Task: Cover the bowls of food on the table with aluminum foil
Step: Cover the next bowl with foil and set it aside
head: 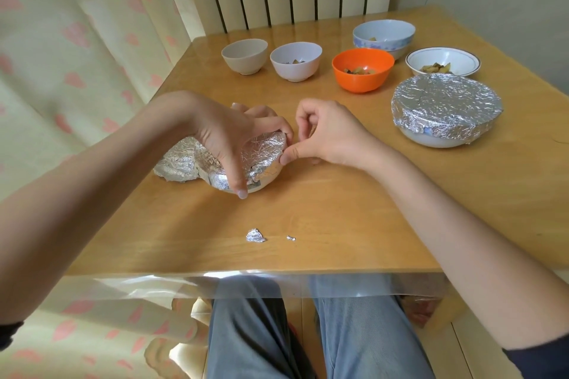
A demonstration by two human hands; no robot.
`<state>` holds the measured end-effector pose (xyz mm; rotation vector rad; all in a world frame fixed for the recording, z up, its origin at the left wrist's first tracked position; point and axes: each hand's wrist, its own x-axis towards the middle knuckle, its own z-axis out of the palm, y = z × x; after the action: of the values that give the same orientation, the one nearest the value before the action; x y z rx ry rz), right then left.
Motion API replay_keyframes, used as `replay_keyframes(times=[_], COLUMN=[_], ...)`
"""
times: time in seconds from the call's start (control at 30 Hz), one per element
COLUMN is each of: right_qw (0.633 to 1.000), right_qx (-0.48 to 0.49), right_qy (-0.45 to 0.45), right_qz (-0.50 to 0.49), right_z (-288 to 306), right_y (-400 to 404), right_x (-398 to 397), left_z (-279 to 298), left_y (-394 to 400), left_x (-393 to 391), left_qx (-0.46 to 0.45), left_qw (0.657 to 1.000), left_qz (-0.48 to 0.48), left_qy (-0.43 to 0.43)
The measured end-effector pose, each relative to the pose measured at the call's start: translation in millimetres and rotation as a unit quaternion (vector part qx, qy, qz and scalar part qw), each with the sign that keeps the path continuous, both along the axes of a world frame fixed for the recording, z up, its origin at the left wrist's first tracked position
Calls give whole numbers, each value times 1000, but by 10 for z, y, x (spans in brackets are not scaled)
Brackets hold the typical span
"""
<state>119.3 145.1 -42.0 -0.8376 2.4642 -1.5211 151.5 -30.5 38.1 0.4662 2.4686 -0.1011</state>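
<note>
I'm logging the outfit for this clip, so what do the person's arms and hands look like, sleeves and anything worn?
Both forearms are bare. The left arm shows a dark sleeve edge at the frame's lower left, the right arm a dark navy one at lower right. No rings, watch or gloves show on either hand.

Foil-wrapped small bowl mid-table; large foil-covered bowl at right; five uncovered bowls along far edge.

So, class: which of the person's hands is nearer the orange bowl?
Right. The right hand sits just in front of the orange bowl; the left hand is further left, gripping the foil-covered bowl.
</note>
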Motion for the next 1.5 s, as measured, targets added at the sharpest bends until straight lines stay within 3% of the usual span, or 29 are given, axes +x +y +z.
replay_keyframes(times=[0.1,0.3,0.6,0.8,0.9,1.23,1.33,1.5], right_qw=[998,993,986,993,994,998,998,995], right_qx=[61,1,-28,-68,-86,-43,-55,25], right_qy=[30,-55,-88,-52,-38,-7,8,85], right_qz=[20,107,137,77,61,48,22,-52], right_z=[44,-90,-131,-92,-115,-241,-235,-181], right_y=[-28,14,33,212,232,130,102,-31], right_x=[-118,-174,-89,-17,59,435,553,726], left_z=[12,1,27,-14,-1,-13,-51,-75], left_y=[17,-7,26,89,60,-150,-126,-78], left_x=[6,7,47,126,132,146,140,175], left_qx=[-17,-16,-16,-21,-14,22,58,73], left_qw=[1000,1000,1000,988,982,1000,998,996], left_qz=[2,8,17,143,189,-12,-16,-16], left_qy=[-1,-5,0,45,1,5,25,41])
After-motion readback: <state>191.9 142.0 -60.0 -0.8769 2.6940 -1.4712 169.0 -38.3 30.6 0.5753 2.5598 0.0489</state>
